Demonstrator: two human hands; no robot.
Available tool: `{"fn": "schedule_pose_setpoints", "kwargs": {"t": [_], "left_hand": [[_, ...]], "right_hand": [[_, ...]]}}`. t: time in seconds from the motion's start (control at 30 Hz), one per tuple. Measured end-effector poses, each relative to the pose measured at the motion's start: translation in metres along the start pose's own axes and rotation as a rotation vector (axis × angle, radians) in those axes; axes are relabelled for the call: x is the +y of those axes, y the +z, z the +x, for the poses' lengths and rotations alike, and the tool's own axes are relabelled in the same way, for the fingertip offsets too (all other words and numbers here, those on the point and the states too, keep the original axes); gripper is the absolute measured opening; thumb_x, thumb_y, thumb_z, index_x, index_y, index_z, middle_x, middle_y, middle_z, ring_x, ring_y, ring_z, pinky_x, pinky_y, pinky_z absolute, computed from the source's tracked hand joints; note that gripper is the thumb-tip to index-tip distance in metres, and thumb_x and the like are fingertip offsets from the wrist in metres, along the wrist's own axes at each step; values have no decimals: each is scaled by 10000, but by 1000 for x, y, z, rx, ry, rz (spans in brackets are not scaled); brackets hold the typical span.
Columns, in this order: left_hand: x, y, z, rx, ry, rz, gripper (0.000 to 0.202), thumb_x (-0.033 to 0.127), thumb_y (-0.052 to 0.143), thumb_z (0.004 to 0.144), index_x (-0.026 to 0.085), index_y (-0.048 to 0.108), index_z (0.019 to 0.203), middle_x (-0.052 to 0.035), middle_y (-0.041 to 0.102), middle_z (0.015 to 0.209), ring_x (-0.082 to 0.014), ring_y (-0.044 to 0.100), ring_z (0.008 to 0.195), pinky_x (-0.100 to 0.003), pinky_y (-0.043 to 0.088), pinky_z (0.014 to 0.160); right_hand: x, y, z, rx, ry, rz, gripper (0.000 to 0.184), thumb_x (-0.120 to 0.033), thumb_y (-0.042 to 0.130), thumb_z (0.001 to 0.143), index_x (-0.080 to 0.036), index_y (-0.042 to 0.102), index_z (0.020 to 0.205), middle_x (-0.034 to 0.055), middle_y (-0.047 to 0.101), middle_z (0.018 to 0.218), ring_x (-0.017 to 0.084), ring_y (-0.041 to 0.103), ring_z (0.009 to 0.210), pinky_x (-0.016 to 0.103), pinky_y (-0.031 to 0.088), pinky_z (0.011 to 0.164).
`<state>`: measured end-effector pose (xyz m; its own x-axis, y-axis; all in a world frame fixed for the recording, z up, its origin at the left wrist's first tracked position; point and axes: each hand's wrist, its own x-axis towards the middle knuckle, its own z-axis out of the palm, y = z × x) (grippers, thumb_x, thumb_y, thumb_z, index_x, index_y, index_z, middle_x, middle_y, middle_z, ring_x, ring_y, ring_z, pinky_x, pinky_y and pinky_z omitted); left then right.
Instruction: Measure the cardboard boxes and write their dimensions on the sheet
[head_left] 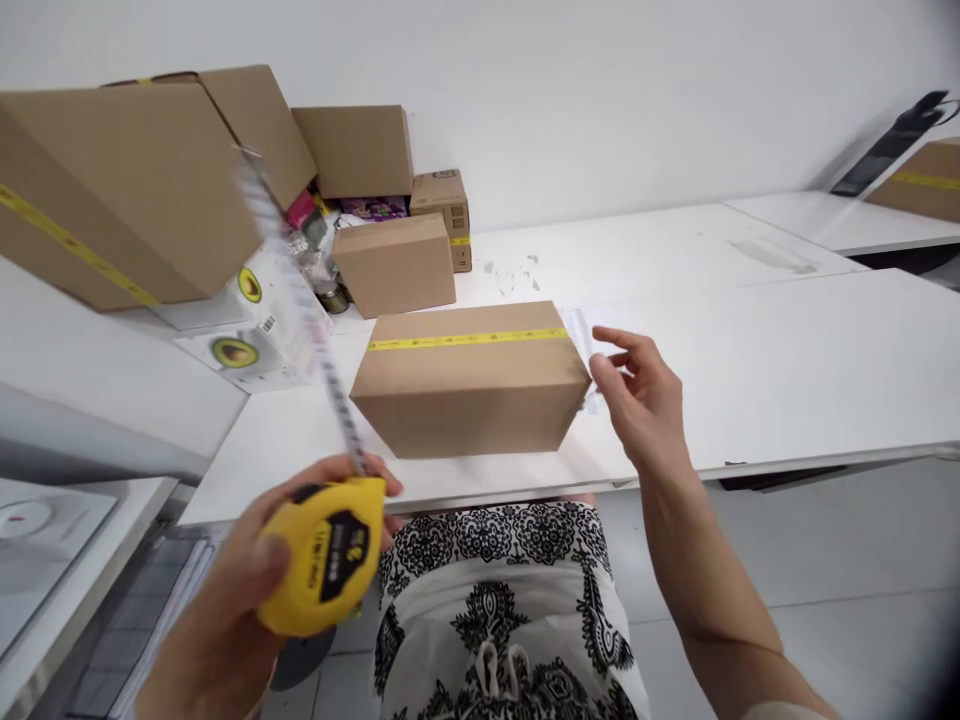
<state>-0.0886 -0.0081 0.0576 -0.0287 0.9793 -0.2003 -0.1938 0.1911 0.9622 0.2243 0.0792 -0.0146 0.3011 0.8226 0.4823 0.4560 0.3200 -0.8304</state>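
Note:
My left hand (232, 590) is wrapped round a yellow and black tape measure (322, 560). Its blade (330, 375), blurred by motion, sticks out up and to the left, past the left end of a brown cardboard box (465, 415). That box lies on the white table near the front edge, sealed along its top with yellow printed tape (469, 340). Just off the box's right end is my right hand (645, 395), thumb and forefinger apart and nothing between them. Partly hidden behind that end lies some white paper (581, 335).
A large taped carton (127, 190) rests on white boxes with avocado pictures (262, 340) at left. Smaller cartons (397, 265) and mixed packets stand behind. The white table (765, 350) stretches right, toward a dark object (889, 145) leaning on the wall and another carton (926, 180).

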Motion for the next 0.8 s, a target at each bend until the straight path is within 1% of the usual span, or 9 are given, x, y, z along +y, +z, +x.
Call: {"fn": "schedule_pose_setpoints", "kwargs": {"t": [0.07,0.1,0.17,0.27,0.33,0.5,0.67,0.73,0.8], "left_hand": [[-2,6,0,-184,-194,-18,584,593,831,605,183,769,1016,-157,728,1035,-267,715,736,-415,619,713],[-3,11,3,-242,-264,-15,557,577,828,629,190,766,1024,-157,728,1047,-272,721,770,-425,616,749],[-5,22,10,-271,-323,-2,487,546,808,688,192,759,1018,-148,730,1056,-259,725,794,-411,611,774],[-5,41,24,-290,-308,1,393,507,778,744,174,755,951,-120,725,1036,-202,695,717,-351,612,706],[-6,52,31,-334,-274,-12,363,496,771,757,163,756,901,-110,717,1005,-183,661,710,-322,611,668],[-11,68,42,-365,-279,-5,350,490,753,783,151,746,869,-97,691,965,-180,625,756,-318,619,653],[-13,69,45,-370,-277,3,341,484,749,791,147,741,839,-92,676,933,-170,610,738,-313,612,618],[-12,69,46,-379,-286,2,326,475,739,804,153,737,847,-89,675,931,-168,606,748,-300,611,604],[-10,70,46,-391,-298,4,317,470,734,810,155,729,844,-89,672,925,-168,600,753,-293,613,590]], "right_hand": [[-5,-1,23,-21,-86,-31,336,-429,522,945,-276,654,1213,99,643,1248,239,623,1035,389,535,820],[-9,0,35,-52,-129,-37,339,-439,507,954,-279,661,1210,96,650,1256,247,613,1087,401,524,864],[-17,5,58,-158,-205,-35,363,-465,483,969,-284,664,1228,92,648,1289,260,578,1182,422,495,932],[-26,22,88,-382,-272,-32,426,-503,439,992,-279,645,1290,87,631,1343,263,527,1262,447,442,1010],[-27,36,104,-507,-307,-40,463,-513,428,997,-260,633,1325,89,621,1366,260,513,1277,454,404,1056],[-21,64,125,-705,-342,-56,474,-464,440,998,-234,613,1374,96,647,1341,258,529,1280,462,364,1110],[-15,74,127,-762,-242,5,468,-489,472,980,-241,639,1339,83,650,1346,252,581,1221,418,416,1060],[-15,75,127,-737,-206,-1,423,-496,501,965,-229,704,1222,66,712,1209,246,619,1122,377,459,976],[-18,76,128,-692,-164,-32,367,-499,543,939,-207,753,1013,41,740,975,223,639,952,325,484,837]]}}
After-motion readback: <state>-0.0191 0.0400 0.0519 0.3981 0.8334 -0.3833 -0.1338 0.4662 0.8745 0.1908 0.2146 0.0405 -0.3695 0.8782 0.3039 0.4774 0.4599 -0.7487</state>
